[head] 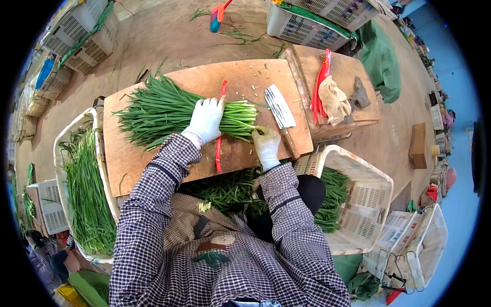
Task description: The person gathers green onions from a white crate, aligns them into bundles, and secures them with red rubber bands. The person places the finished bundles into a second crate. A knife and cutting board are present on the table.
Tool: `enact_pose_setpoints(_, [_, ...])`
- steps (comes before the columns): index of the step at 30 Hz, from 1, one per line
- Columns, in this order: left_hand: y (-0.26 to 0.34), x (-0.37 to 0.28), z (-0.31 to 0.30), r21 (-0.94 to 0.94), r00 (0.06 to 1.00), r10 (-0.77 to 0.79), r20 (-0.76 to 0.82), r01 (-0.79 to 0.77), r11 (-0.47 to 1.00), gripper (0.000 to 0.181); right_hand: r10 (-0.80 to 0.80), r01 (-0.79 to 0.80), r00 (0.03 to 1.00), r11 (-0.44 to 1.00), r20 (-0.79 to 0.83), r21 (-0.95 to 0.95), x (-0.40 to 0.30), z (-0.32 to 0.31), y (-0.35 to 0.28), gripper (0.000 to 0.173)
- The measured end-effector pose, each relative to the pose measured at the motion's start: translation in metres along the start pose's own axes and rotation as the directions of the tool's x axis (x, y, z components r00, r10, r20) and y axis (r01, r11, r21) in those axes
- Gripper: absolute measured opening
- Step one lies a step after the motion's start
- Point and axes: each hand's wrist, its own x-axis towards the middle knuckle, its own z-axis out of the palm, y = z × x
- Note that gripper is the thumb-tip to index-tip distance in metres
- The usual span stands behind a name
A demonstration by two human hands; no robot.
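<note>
A thick bundle of green garlic chives (165,109) lies across a wooden board (188,172), its pale cut ends toward the right. My left hand (207,121), in a white glove, grips the bundle from above near those ends. Beneath the bundle runs a red tie strip (218,153), showing at both sides of it. My right hand (266,144), its glove stained at the fingertips, is at the lower corner of the cut ends; whether it pinches a stalk I cannot tell. Just right of it rests a cleaver (280,105) with a wooden handle, held by neither hand.
A crate of chives (90,192) stands at the left, another crate (364,199) at the right. Red strips (322,84) and a beige cloth (333,99) lie on a side block. Beyond the board are a broom (216,19) and stacked crates (307,30). Another person (48,261) sits lower left.
</note>
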Motion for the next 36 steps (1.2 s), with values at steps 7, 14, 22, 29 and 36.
enact_pose_setpoints(7, [0.005, 0.001, -0.01, -0.013, 0.996, -0.01, 0.093, 0.011, 1.0, 0.094, 0.064, 0.134, 0.949, 0.802, -0.308, 0.582, 0.053, -0.025, 0.057, 0.03])
enact_pose_setpoints(14, [0.008, 0.003, -0.017, -0.032, 0.987, 0.115, 0.113, -0.112, 0.993, 0.114, -0.05, -0.089, 0.98, 0.758, 0.194, 0.646, 0.023, 0.015, -0.011, 0.074])
enact_pose_setpoints(22, [0.006, 0.001, -0.018, 0.021, 0.986, 0.056, 0.155, -0.059, 0.998, 0.105, -0.26, 0.414, 0.88, 0.829, 0.397, -0.375, -0.082, -0.011, -0.009, 0.045])
enact_pose_setpoints(29, [0.003, -0.001, -0.005, 0.089, 0.988, 0.08, 0.129, -0.092, 0.992, 0.097, -0.676, 0.733, 0.68, 0.619, 0.283, -0.282, -0.072, 0.027, 0.007, 0.004])
enact_pose_setpoints(36, [-0.005, 0.003, -0.011, -0.133, 0.983, 0.144, 0.115, -0.129, 0.983, 0.077, -0.486, 0.495, 0.868, 0.859, 0.1, -0.131, 0.04, 0.039, -0.044, 0.016])
